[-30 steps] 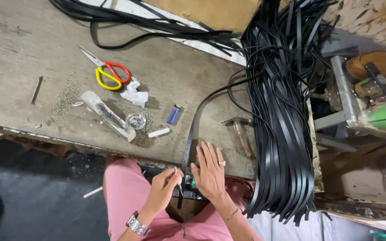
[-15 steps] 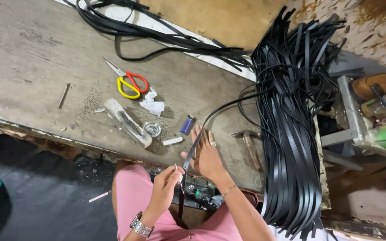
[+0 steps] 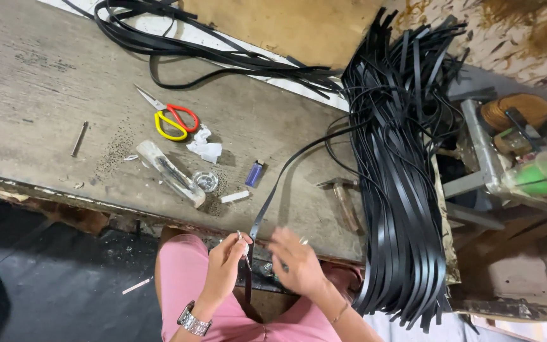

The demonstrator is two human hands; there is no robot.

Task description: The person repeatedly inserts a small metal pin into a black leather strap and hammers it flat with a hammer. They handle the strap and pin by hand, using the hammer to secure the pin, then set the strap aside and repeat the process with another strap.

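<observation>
Fingers of the left hand (image 3: pixel 228 261) pinch a black strap (image 3: pixel 272 197) at the tabletop (image 3: pixel 45 76) edge, below the blue lighter (image 3: pixel 255 173). Right hand (image 3: pixel 295 261) hovers spread just beside it, blurred, holding nothing visible. Keeping that strap taut and flat would likely help.

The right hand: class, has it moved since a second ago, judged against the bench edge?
Yes. The right hand lay flat at the bench edge; now it hangs lower, off the edge, beside the black strap the left hand pinches.
</observation>
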